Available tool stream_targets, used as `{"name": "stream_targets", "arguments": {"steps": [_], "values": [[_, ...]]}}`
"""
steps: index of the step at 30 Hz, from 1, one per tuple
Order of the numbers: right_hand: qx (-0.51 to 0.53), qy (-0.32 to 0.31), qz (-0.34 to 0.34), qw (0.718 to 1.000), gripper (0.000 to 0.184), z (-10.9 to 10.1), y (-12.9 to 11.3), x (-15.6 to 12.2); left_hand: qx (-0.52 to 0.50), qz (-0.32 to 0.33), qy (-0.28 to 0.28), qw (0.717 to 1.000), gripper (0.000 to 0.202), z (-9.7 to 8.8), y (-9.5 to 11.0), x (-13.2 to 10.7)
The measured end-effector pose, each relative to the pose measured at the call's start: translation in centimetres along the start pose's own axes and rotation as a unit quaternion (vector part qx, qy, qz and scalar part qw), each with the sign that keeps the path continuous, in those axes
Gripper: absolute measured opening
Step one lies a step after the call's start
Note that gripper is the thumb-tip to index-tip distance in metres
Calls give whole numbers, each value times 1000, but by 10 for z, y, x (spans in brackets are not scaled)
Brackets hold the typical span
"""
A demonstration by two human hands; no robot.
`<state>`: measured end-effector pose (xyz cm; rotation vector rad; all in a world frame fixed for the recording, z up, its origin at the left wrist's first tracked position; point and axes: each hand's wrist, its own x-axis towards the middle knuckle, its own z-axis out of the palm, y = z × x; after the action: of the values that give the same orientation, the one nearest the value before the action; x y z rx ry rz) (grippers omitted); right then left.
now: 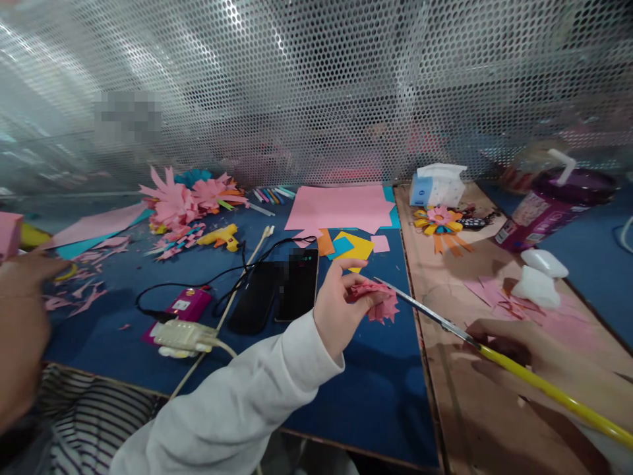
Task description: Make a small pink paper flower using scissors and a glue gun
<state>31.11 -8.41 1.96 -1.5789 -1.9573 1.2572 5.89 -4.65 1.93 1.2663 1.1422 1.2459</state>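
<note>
Paper flower matt; scissors glossy metal.

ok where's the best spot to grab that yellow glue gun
Take the glue gun around the middle of its yellow body, bringing the hand down from above on the near side. It lies flat on its side on the blue table. Which end is the nozzle is too blurred to tell, so probably avoid both tips.

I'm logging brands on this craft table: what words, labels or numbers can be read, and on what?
Nothing reads clearly enough to quote.
Phone: tiny green digits near its top, too small.
Tissue box: blue label, blurred.
Purple cup: printed label, blurred.
Pink device: white sticker, too small.
Pink paper piece in the left hand, scissors in the right hand: no print visible.
</note>
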Motion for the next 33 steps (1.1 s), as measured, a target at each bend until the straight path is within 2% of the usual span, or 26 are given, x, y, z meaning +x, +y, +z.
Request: {"name": "stream_targets", "arguments": {"steps": [3,9,13,19,23,27,33], "values": [[12,-59,18,998,30,-1,1,1,-17,-7,1,1000,45,1,2,1],[4,-36,0,999,30,0,4,2,-24,-4,18,1000,50,1,3,4],[-15,-53,16,998,29,0,6,3,-25,-16,4,1000,54,-1,0,5],[-11,-57,28,998,31,1,11,5,-13,-18,14,1000,60,-2,-5,5],[-19,-48,11,999,30,1,10,7,-46,-43,12,998,60,0,-6,4],[-12,-52,17,998,26,1,8,6,-86,-60,15,994,58,2,-5,4],[-10,-37,2,999,16,0,6,5,-84,-61,17,994,61,2,-2,5]]}}
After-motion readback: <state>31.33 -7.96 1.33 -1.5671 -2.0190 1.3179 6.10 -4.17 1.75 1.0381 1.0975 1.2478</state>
